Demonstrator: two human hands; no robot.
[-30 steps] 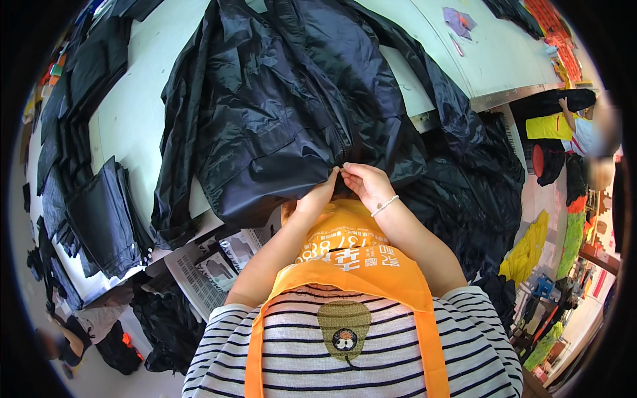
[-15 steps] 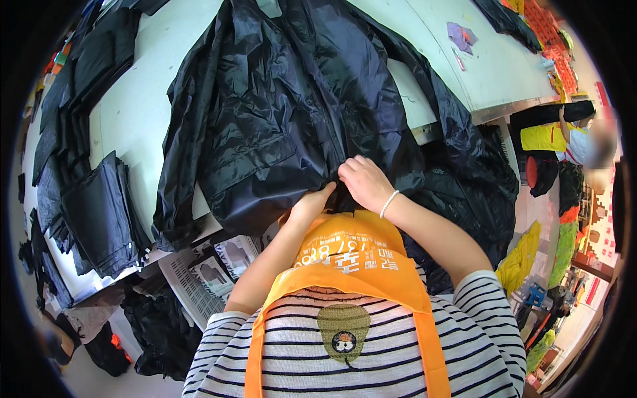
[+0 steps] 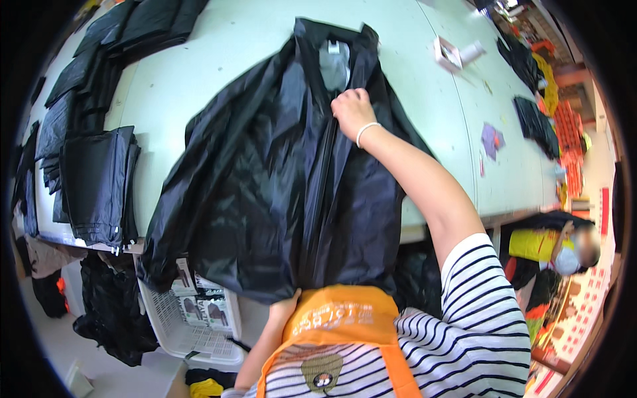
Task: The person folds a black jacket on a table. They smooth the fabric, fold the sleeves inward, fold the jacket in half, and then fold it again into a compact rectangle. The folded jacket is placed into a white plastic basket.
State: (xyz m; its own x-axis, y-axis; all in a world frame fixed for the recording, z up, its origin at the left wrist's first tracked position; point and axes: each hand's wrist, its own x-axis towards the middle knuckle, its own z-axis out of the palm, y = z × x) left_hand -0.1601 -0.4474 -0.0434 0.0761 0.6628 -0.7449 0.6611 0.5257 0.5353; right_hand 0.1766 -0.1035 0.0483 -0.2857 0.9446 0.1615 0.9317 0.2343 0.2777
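A shiny black jacket (image 3: pixel 259 199) lies front up, its collar pointing away from me and its hem hanging over the table's near edge. Its front zipper runs up the middle. My right hand (image 3: pixel 353 114), a beaded bracelet at the wrist, is closed on the zipper just below the open collar; its fingers hide the slider. Down at the hem, by my orange apron, my left hand (image 3: pixel 285 307) grips the jacket's lower front edge, its fingertips tucked out of sight in the fabric.
Folded black garments (image 3: pixel 99 179) are stacked along the left of the pale table (image 3: pixel 424 99). A white plastic basket (image 3: pixel 192 345) with printed packets stands below the edge. A small box (image 3: pixel 448 54) and a purple scrap (image 3: pixel 492 140) lie farther right. Another person (image 3: pixel 564 249) is at the far right.
My right hand has moved up from the hem to near the collar, along the zipper, which now looks closed. The jacket sits closer to me, and my left hand stays at the hem.
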